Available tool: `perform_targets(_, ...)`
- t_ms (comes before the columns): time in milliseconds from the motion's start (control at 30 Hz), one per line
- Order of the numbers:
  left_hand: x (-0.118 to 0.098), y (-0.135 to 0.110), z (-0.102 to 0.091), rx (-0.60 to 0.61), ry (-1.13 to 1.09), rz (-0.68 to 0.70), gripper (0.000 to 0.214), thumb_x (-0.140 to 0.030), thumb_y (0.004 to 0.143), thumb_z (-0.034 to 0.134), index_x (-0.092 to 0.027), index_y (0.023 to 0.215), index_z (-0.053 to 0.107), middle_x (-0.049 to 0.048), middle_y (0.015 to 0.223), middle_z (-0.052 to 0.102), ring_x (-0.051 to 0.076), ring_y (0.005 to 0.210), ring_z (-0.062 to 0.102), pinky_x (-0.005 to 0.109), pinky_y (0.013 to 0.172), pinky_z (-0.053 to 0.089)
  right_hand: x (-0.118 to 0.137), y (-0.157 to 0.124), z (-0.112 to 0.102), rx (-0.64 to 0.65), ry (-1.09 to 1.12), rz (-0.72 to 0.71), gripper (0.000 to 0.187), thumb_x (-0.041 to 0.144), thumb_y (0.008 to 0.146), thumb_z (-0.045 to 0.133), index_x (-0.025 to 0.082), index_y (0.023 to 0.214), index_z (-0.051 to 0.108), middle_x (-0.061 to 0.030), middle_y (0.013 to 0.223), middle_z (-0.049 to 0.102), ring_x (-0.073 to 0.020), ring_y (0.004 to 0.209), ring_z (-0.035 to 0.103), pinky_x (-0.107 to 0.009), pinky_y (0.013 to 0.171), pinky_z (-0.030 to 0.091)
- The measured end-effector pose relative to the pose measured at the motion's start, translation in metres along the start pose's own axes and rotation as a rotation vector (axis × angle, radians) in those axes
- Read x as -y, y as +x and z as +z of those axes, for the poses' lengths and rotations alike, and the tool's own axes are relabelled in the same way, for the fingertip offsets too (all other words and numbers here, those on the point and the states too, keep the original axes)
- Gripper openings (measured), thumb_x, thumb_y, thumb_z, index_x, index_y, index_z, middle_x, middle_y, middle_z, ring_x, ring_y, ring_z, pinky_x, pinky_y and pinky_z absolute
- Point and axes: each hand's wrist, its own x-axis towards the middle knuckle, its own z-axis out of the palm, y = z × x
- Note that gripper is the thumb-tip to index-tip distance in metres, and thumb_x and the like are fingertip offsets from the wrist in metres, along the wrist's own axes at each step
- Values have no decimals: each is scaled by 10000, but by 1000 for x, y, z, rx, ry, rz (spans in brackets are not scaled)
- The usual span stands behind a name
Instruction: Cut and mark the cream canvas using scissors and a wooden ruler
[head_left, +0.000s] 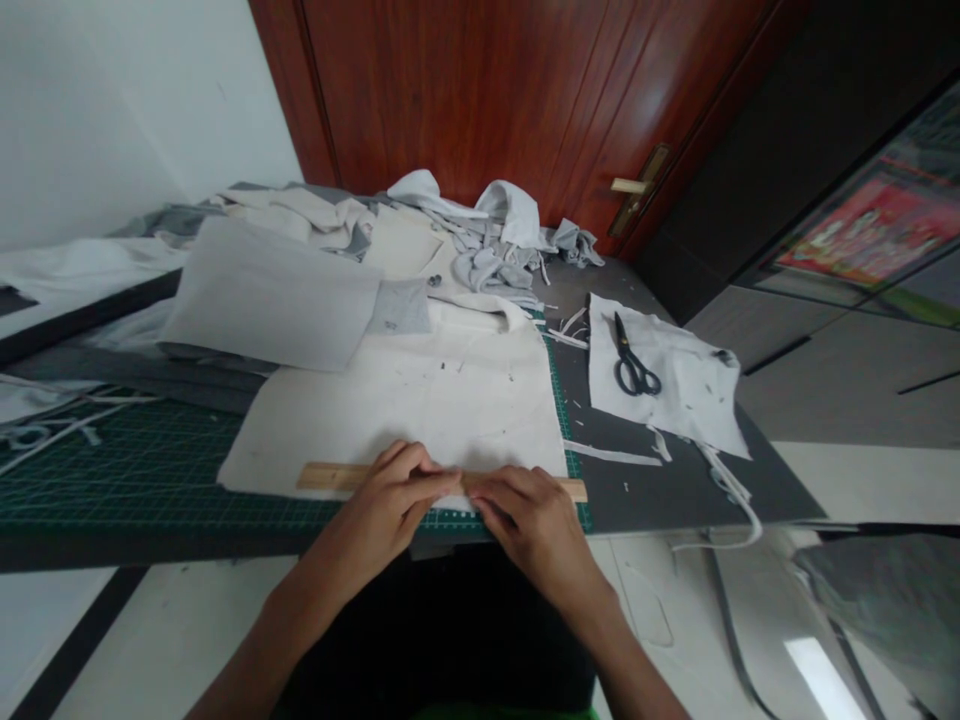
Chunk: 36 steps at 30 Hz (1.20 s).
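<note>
Pinching the wooden ruler (pixel 330 476) near its middle: left hand (pixel 401 490) and right hand (pixel 529 505) are holding it with fingertips bunched, can't tell if cloth is caught too. Ruler is lying along near edge of white cloth (pixel 420 405), over green mat (pixel 135 460) on desk (pixel 611 495). Scissors (pixel 625 350) are resting on smaller cloth (pixel 686 375), right side.

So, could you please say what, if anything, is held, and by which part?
The left hand and right hand touch the wooden strip near its middle; whether they pinch or only press can't be told.
</note>
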Motion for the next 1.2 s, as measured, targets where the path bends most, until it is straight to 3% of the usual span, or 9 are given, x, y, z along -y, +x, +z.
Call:
perform_targets(267, 0, 2, -5, 34, 6, 37, 411, -93, 1020, 561, -344, 1315, 700, 18, 1002, 570, 186, 1018, 548, 314, 889, 491, 3, 15, -6, 149, -85, -40, 97, 201, 1016, 654, 215, 1082, 723, -9, 980, 756, -185, 803, 703, -328, 731, 494)
perform_targets(400, 0, 3, -8, 52, 12, 63, 462, -80, 1018, 555, -369, 1360, 670, 15, 999, 555, 183, 1011, 542, 308, 882, 487, -1, 14, -6, 153, -86, -75, 101, 213, 1029, 635, 208, 1080, 721, -8, 983, 756, -175, 767, 698, -316, 695, 494)
perform_targets(633, 1, 6, -7, 52, 13, 72, 446, -87, 1023, 543, -348, 1360, 673, 15, 985, 563, 180, 993, 546, 295, 873, 494, -11, 5, -12, 127, -91, -90, 184, 228, 1059, 573, 192, 1013, 747, -26, 953, 762, -157, 700, 686, -305, 643, 508)
perform_targets(1200, 4, 7, -7, 43, 17, 75, 398, -112, 1022, 548, -314, 1327, 705, 28, 984, 591, 188, 981, 557, 310, 857, 513, -54, -40, -53, 136, -111, 29, 238, 248, 1077, 525, 206, 1093, 758, -55, 1113, 778, -192, 839, 774, -310, 698, 604)
